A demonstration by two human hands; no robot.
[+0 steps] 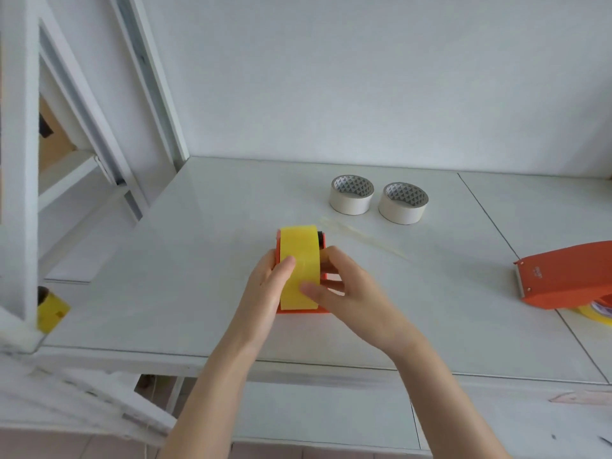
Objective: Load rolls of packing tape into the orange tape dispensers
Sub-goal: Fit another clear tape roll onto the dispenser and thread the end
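Centrally, both hands (265, 286) (351, 293) seemingly clasp one yellow roll (299, 250), two dispensers (298, 312) (569, 276), two white rolls (351, 202) (402, 208)

The orange tape dispenser (569, 276) lying at the right edge of the table (198, 260) has a small dark mark on its side, possibly a brand name, too blurred to read. No other text is legible.

Head-worn camera looks forward-down, close over table (198, 293).

Two dispensers (303, 312) (569, 273), three yellow rolls (299, 253) (51, 311) (596, 314), two white rolls (351, 202) (402, 207).
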